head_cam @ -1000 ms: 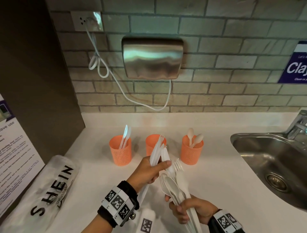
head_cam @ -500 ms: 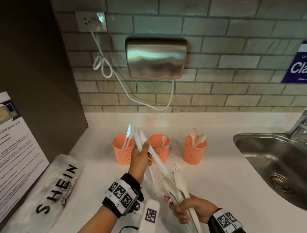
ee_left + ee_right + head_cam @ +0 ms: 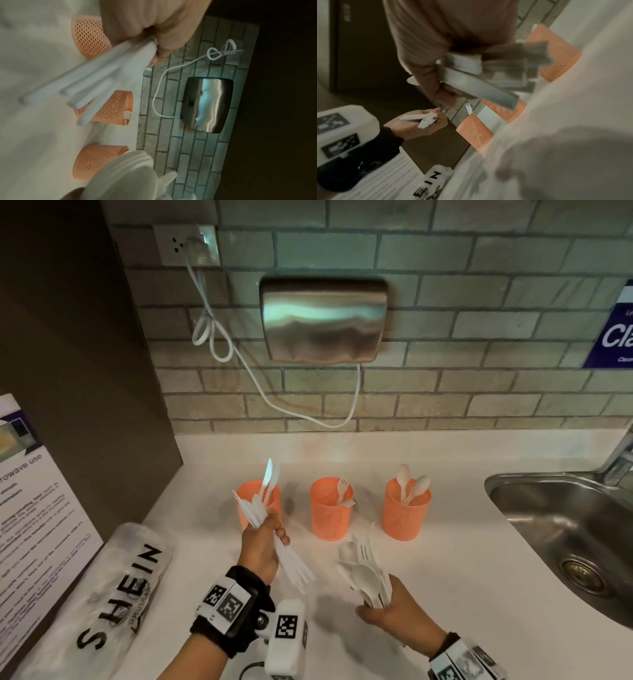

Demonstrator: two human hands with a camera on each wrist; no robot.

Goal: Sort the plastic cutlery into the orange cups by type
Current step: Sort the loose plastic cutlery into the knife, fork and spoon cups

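Observation:
Three orange mesh cups stand in a row on the white counter. The left cup holds knives, the middle cup forks and the right cup spoons. My left hand grips a bunch of white knives just in front of the left cup, tips up at its rim. In the left wrist view their handles fan out, blurred. My right hand grips a bundle of spoons and forks in front of the middle and right cups, above the counter.
A clear SHEIN bag lies at the left, beside a printed notice on a dark panel. A steel sink with a tap is at the right. On the brick wall hangs a hand dryer with its white cable.
My left hand has carried the knives left, from the middle cup to the left cup's front. My right hand has drawn down and right with its bundle.

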